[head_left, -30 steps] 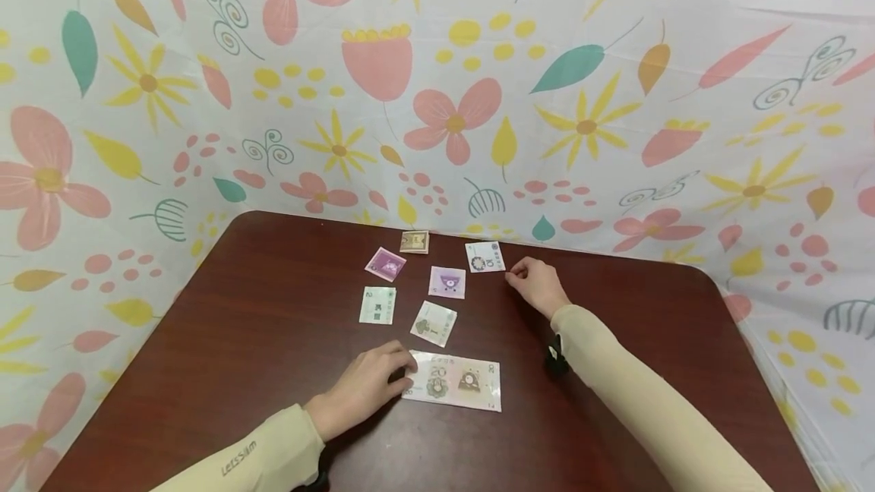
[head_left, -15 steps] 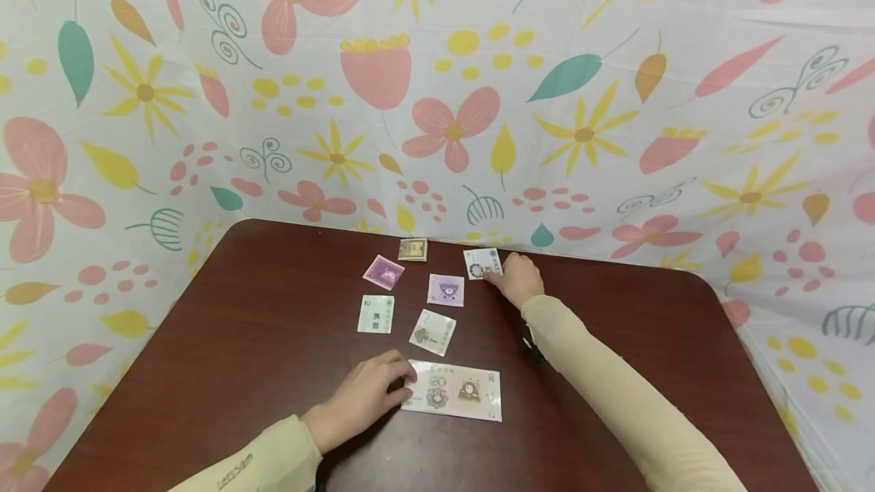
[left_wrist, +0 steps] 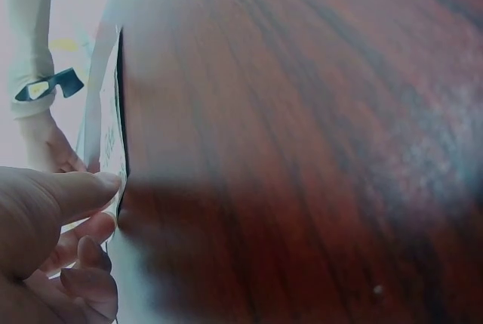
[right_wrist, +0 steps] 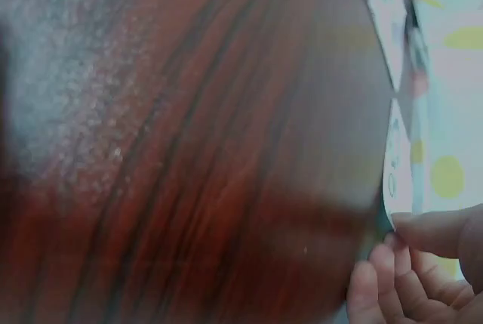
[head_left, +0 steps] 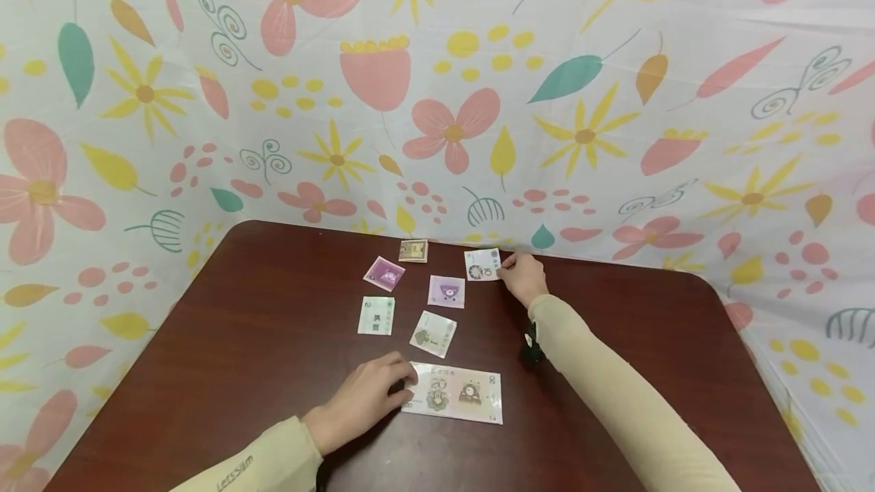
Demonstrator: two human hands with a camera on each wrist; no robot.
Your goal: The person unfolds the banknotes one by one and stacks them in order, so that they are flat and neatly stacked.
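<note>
Paper note marked 10 (head_left: 481, 265) lies near the far edge of the table (head_left: 273, 317); from here I see the right hand (head_left: 525, 278) pinching its right edge, the left hand (head_left: 362, 402) pinching the 20 note (head_left: 456, 393). I judge both light, flimsy, best edge-gripped.

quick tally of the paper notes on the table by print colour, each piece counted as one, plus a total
Purple: 2 (dark purple note, light purple note)
Green or olive: 2 (note marked 2, note marked 1)
Brown shades: 2 (small tan note, long note marked 20)
Grey-blue: 1 (note marked 10)
Total: 7
</note>
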